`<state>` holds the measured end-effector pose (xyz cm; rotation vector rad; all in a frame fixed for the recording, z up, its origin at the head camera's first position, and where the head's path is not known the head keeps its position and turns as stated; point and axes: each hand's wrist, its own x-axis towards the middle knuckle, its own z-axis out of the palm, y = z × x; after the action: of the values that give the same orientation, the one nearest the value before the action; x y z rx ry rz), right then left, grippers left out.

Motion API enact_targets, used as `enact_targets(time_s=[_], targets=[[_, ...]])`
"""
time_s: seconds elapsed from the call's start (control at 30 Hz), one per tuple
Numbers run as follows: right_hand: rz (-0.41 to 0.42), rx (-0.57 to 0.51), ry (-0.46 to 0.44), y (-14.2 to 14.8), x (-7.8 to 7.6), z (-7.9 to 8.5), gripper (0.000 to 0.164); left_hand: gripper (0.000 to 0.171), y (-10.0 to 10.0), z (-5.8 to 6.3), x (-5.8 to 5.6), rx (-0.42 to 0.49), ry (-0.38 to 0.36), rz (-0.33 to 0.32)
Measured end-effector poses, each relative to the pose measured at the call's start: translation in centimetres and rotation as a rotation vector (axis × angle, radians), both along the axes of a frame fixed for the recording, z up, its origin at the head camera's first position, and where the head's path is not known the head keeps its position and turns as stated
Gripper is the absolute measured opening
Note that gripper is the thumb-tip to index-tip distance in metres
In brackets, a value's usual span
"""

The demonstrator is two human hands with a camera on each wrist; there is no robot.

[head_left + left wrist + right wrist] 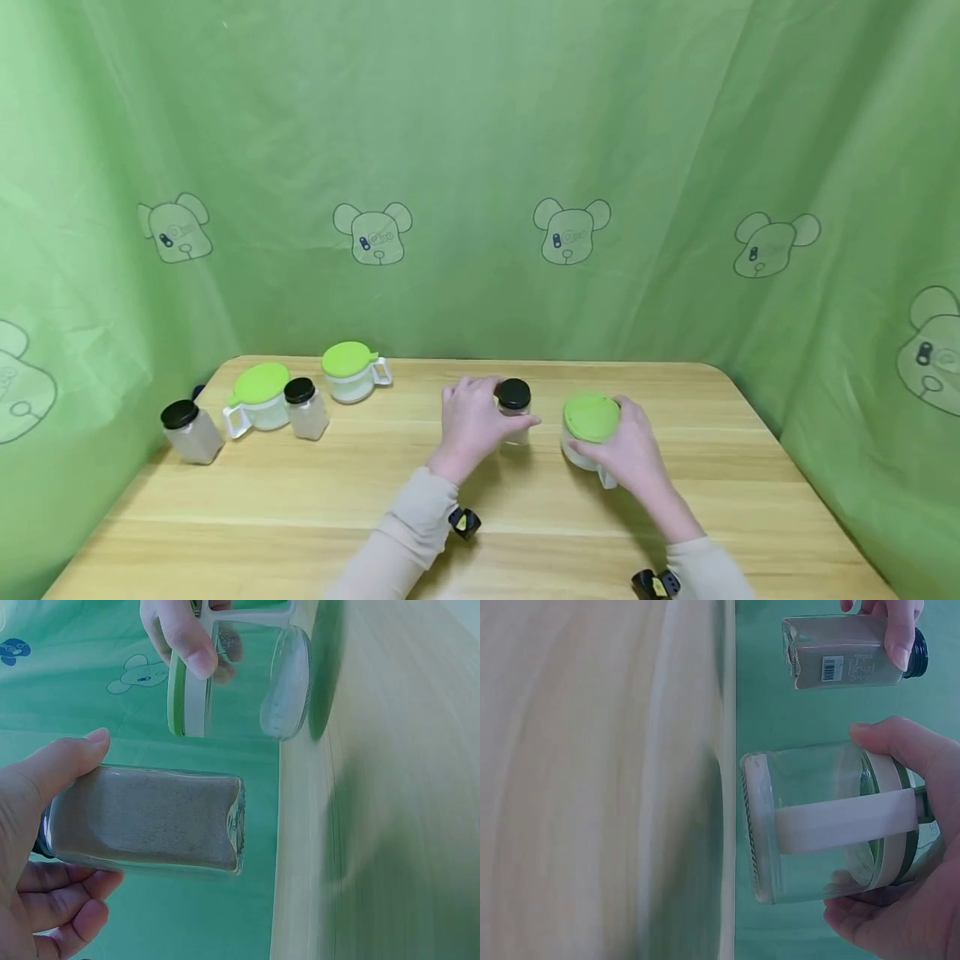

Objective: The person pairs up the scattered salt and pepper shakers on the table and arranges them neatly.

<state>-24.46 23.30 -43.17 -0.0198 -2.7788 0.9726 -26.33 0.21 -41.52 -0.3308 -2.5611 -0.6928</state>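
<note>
My left hand (pixel 467 427) grips a square glass jar (pixel 150 817) with a black lid, thumb and fingers on opposite sides near its top. Greyish-brown powder fills most of this jar, and a barcode label shows on it in the right wrist view. To its right, my right hand (pixel 633 450) holds a round glass seasoning pot (pixel 817 780) by its upper part. That pot has a light green lid (pixel 592 417), a white handle and some white content at the bottom. Both vessels stay upright and appear slightly raised above the table.
On the wooden table (pixel 300 525), at the left, stand two more green-lidded pots (pixel 261 385) (pixel 349 360) and two more black-lidded jars (pixel 193 433) (pixel 306 410). A green curtain (pixel 480 292) with printed bear heads hangs behind and along the sides.
</note>
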Motion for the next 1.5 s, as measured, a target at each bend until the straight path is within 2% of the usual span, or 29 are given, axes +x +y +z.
enact_targets(time_s=[0.37, 0.5, 0.73, 1.5], targets=[[-0.032, 0.006, -0.029, 1.8, 0.6, 0.3, 0.112, 0.07, 2.3, 0.4, 0.2, 0.005, -0.009, 0.001], [-0.047, 0.016, -0.038, 2.7, 0.9, 0.2, 0.113, 0.066, 3.2, 0.3, 0.2, 0.008, -0.002, -0.006], [-0.055, 0.034, 0.01, 4.4, 1.2, 0.2, 0.111, 0.06, 4.6, 0.3, 0.2, 0.016, 0.022, -0.009], [-0.101, 0.047, -0.032, 8.1, 2.2, 0.5, 0.116, 0.058, 8.6, 0.0, 0.9, 0.055, 0.033, -0.005]])
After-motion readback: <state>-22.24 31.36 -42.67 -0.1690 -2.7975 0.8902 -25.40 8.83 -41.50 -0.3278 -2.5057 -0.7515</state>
